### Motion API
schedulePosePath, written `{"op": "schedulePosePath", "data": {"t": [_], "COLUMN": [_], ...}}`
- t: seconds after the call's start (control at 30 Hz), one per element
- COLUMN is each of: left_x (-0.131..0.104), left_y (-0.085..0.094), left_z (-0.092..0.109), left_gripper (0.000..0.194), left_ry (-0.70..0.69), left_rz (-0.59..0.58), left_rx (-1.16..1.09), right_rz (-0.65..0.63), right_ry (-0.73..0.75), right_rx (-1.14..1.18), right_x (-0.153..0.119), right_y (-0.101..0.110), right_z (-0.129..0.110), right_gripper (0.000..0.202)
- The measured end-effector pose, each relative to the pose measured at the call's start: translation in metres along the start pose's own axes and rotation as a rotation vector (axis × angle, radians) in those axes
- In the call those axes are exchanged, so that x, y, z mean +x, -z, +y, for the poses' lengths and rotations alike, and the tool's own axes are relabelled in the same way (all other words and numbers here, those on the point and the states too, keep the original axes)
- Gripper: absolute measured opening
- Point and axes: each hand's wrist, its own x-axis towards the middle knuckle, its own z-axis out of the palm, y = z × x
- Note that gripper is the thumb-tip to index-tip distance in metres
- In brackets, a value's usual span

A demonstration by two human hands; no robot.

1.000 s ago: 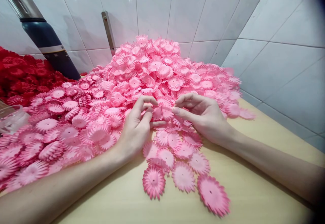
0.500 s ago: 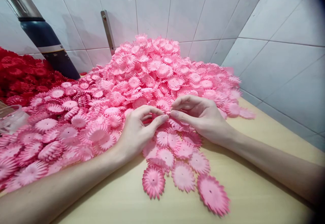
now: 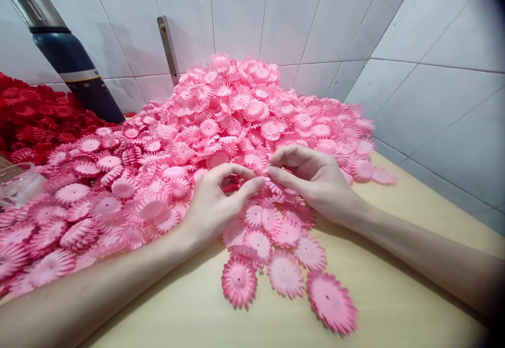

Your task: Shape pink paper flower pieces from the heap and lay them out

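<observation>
My left hand [image 3: 215,195] is closed in a pinch, its thumb against its fingers, over the pink heap. Facing it, my right hand [image 3: 315,179] pinches too, with its fingertips a small gap from the left ones. Whatever lies between the fingertips blends with the pink behind and cannot be made out. Beneath and behind both hands spreads a large pile of pink fabric flower petals [image 3: 240,100], round pieces with fringed edges. Nearer to me lie loose petal rounds, among them a darker-edged one [image 3: 331,300] and a smaller one [image 3: 239,280], each with a tiny centre hole.
A dark blue bottle [image 3: 74,63] with a steel cap stands at the back left beside a heap of red petals [image 3: 35,111]. A clear plastic container [image 3: 21,187] sits at the left edge. White tiled walls [image 3: 244,11] bound the wooden table [image 3: 177,306].
Both hands keep their pinch in nearly the same place. My left thumb and right fingertips have shifted slightly to the right. The petals on the table lie as before.
</observation>
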Motion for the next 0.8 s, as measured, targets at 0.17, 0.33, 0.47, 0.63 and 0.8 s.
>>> {"op": "schedulePosePath", "data": {"t": [0.17,0.33,0.47,0.63,0.8], "left_x": [0.0019,0.0022,0.0017,0.0009,0.0003], "left_y": [-0.0004,0.0013,0.0018,0.0014,0.0015], "left_z": [0.0022,0.0005,-0.0007,-0.0015,-0.0014], "left_gripper": [0.017,0.014,0.015,0.015,0.014], "left_ry": [-0.024,-0.049,-0.046,-0.049,-0.057], "left_rz": [-0.033,-0.031,-0.033,-0.028,-0.017], "left_rx": [0.043,0.133,0.147,0.126,0.120], "right_rz": [-0.053,-0.063,-0.056,-0.055,-0.080], "right_ry": [-0.008,-0.006,-0.004,-0.003,0.014], "right_rx": [0.013,0.018,0.014,0.014,-0.002], "right_x": [-0.0015,-0.0022,-0.0018,-0.0024,-0.0029], "right_y": [0.0003,0.0011,0.0008,0.0004,-0.0002], "right_z": [-0.0016,-0.0013,0.0006,-0.0016,-0.0017], "right_gripper": [0.018,0.024,0.023,0.019,0.023]}}
